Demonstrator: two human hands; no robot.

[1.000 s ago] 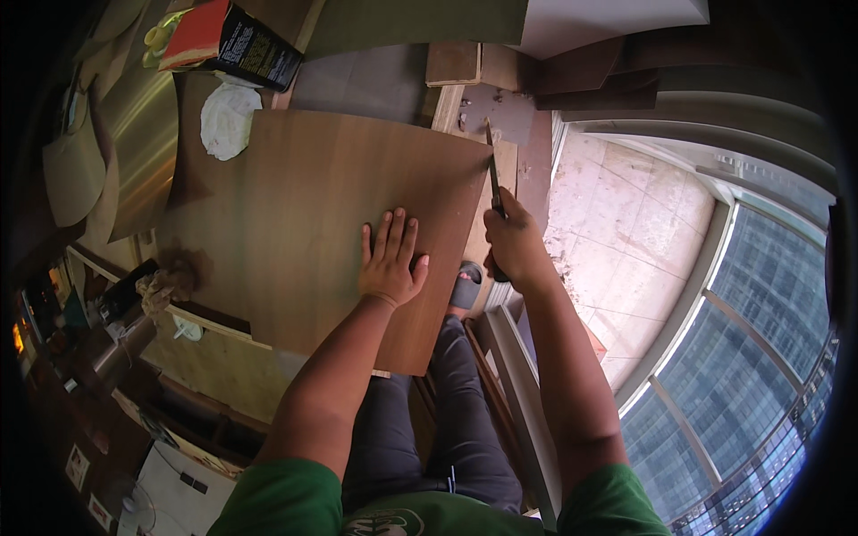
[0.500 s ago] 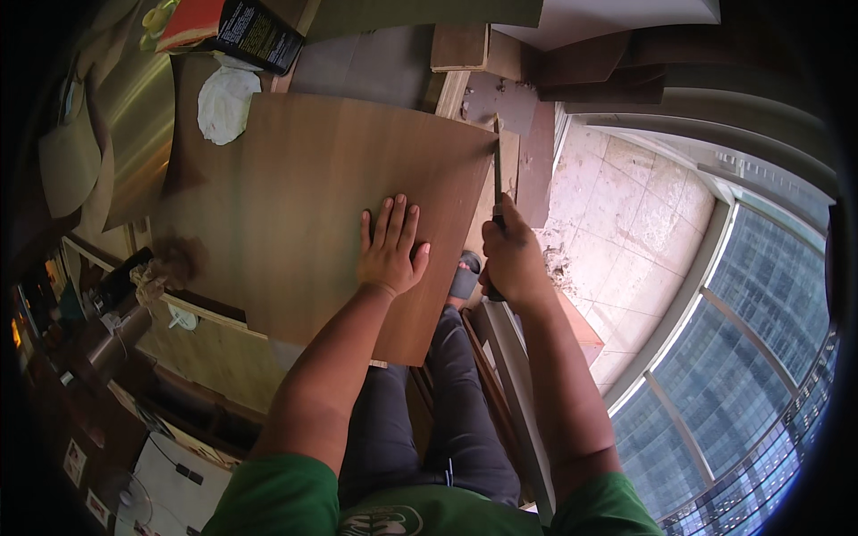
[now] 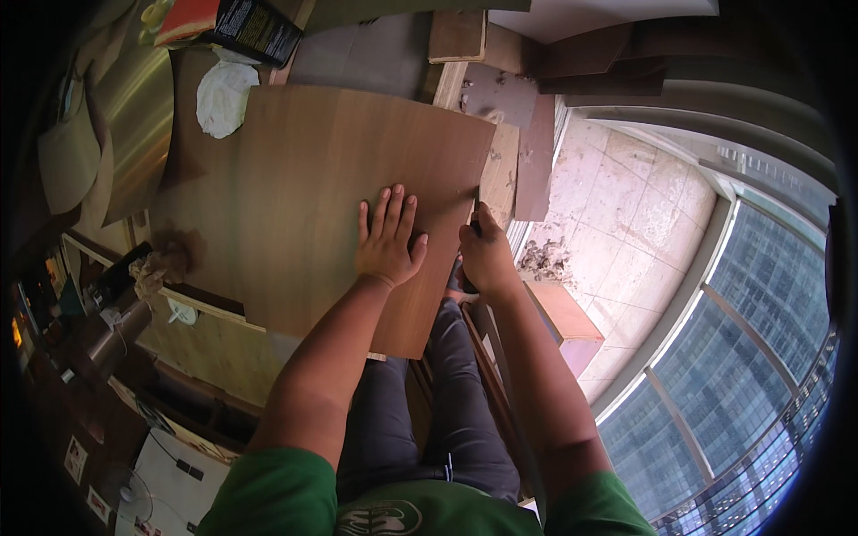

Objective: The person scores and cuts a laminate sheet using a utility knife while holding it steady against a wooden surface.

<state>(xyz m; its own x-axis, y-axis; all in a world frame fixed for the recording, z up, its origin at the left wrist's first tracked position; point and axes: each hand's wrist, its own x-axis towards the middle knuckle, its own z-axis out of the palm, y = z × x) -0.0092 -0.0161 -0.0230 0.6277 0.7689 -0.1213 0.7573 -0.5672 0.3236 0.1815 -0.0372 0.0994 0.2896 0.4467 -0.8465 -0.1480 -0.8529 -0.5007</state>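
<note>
A brown wood-grain panel (image 3: 313, 179) lies in front of me, its right edge slanting down towards my legs. My left hand (image 3: 389, 241) rests flat on it, fingers spread and thumb out to the right. At the panel's right edge, my right hand (image 3: 487, 255) is closed round the dark handle of a file (image 3: 476, 221). Its narrow blade is mostly out of sight along the edge here; the earlier view shows it long and flat.
Crumpled white material (image 3: 227, 98) and a red-and-black box (image 3: 255, 36) sit at the far left. Bent laminate sheets (image 3: 134, 134) stand on the left. Shavings (image 3: 545, 259) litter the tiled floor (image 3: 617, 196) at right, beside tall windows (image 3: 751, 295). A wooden block (image 3: 458, 37) stands beyond the panel.
My right hand has drawn the file back towards me and leftward along the panel's edge. The left hand stays flat on the panel, nearly unmoved.
</note>
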